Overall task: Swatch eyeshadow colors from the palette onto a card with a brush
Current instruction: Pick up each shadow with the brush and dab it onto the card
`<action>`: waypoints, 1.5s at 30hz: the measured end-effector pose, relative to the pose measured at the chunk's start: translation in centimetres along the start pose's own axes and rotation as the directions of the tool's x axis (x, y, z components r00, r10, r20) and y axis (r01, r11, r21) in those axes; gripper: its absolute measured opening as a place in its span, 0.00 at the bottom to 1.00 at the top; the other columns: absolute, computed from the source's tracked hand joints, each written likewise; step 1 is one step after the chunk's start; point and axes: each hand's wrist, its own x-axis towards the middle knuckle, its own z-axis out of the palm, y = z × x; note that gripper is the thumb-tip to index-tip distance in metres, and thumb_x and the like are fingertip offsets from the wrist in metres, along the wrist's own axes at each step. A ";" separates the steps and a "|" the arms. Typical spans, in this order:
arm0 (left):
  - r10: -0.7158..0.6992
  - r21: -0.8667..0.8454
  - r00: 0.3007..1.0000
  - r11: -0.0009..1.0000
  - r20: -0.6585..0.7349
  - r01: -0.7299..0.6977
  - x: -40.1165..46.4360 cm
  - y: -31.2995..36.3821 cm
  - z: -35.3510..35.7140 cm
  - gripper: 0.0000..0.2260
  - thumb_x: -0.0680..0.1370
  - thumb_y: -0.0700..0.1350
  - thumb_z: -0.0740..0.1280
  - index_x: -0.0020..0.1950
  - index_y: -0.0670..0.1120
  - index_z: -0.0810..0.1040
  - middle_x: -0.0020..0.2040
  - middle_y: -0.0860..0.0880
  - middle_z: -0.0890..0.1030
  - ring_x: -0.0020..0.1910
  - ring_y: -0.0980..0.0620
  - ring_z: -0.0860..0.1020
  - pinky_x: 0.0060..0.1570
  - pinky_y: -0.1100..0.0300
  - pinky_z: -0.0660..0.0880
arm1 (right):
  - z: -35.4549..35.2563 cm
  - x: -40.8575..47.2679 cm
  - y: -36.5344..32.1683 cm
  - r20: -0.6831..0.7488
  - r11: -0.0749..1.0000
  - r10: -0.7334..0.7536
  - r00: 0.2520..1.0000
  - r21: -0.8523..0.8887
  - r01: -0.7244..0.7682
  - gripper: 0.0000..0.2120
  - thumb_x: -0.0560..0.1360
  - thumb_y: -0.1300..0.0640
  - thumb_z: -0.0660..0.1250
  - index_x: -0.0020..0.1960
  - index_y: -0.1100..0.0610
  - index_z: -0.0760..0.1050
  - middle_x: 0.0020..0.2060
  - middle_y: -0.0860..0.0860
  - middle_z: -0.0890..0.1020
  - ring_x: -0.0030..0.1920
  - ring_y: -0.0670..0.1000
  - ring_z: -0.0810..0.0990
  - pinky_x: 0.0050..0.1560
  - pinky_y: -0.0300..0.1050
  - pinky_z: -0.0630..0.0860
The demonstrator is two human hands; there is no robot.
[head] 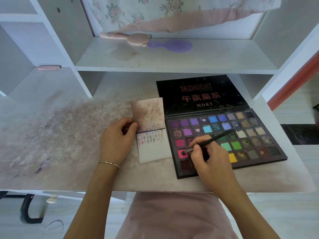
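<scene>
An open eyeshadow palette (245,135) with many coloured pans lies on the desk at the right, its black lid flat behind it. My right hand (208,157) grips a thin black brush (212,139); the brush tip rests in a bright pink pan (181,154) near the palette's left edge. Left of the palette lies a small white card booklet (153,149) with rows of faint pink and grey swatches. Its stained cover (148,114) is flipped up. My left hand (117,138) pinches the cover's lower left edge with thumb and fingers.
The desk surface (60,135) is smeared with pinkish powder at the left. On the shelf above lie a purple hairbrush (172,46) and a pink plush item (131,38). White shelf uprights stand at left and right. A pink cushion (172,216) sits below the desk edge.
</scene>
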 end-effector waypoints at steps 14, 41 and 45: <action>-0.008 -0.004 1.000 1.000 -0.002 0.008 0.0 0.1 0.0 0.05 0.75 0.44 0.66 0.46 0.49 0.81 0.36 0.56 0.78 0.37 0.54 0.76 0.39 0.60 0.71 | -0.1 0.0 -0.1 0.011 1.000 0.008 1.000 0.012 -0.008 0.08 0.70 0.56 0.58 0.37 0.43 0.69 0.27 0.42 0.75 0.32 0.43 0.76 0.28 0.32 0.71; 0.003 -0.014 1.000 1.000 -0.001 -0.003 0.1 0.1 -0.1 0.05 0.74 0.44 0.67 0.47 0.49 0.82 0.37 0.57 0.78 0.38 0.55 0.76 0.40 0.60 0.72 | 4.6 2.9 -3.4 0.268 0.971 0.092 0.959 0.188 -0.146 0.07 0.72 0.59 0.65 0.38 0.49 0.73 0.36 0.49 0.83 0.35 0.42 0.75 0.35 0.32 0.70; -0.002 -0.013 1.000 1.000 0.004 0.002 0.1 0.1 -0.1 0.05 0.74 0.44 0.67 0.47 0.48 0.82 0.37 0.57 0.78 0.36 0.57 0.75 0.40 0.61 0.71 | 4.7 3.0 -3.4 0.269 0.973 0.091 0.959 0.181 -0.143 0.08 0.72 0.60 0.65 0.38 0.48 0.72 0.35 0.49 0.82 0.34 0.40 0.75 0.34 0.30 0.70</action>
